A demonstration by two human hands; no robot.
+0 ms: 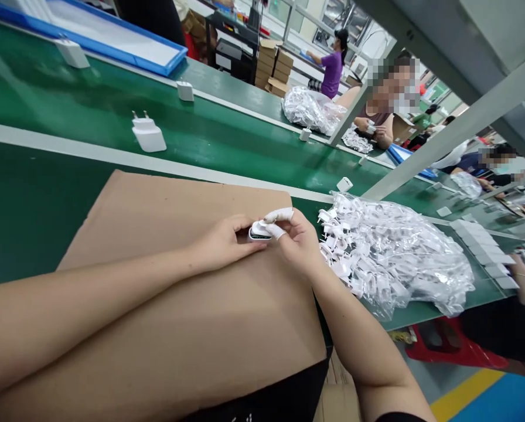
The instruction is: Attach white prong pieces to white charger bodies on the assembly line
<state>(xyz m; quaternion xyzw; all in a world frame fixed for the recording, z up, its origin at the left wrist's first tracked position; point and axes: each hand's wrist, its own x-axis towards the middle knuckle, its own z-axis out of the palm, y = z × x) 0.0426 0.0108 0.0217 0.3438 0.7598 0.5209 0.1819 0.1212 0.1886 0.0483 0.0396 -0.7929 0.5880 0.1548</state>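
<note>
Left forearm (91,310) was closest, stretched across brown cardboard (192,346). Left hand (221,240) had a narrow pinch on a white charger casing (260,238) over the cardboard, open end showing dark green inside. Right hand (300,240), wearing white finger covers (280,215), pinched a small white piece (258,227) against it, partly hidden by fingertips, so couldn't make out its shape.

Your work surface is a long green bench (29,240), divided lengthwise by white rails (20,136). A cardboard sheet (192,217) lies at your near edge. To its right, note the clear bag (412,258) of white plugs, then a row of white boxes (482,252). Spaced white chargers (150,138) lie between the rails. Along the far edge, locate a blue tray (174,61), left, and another bag (309,108).
</note>
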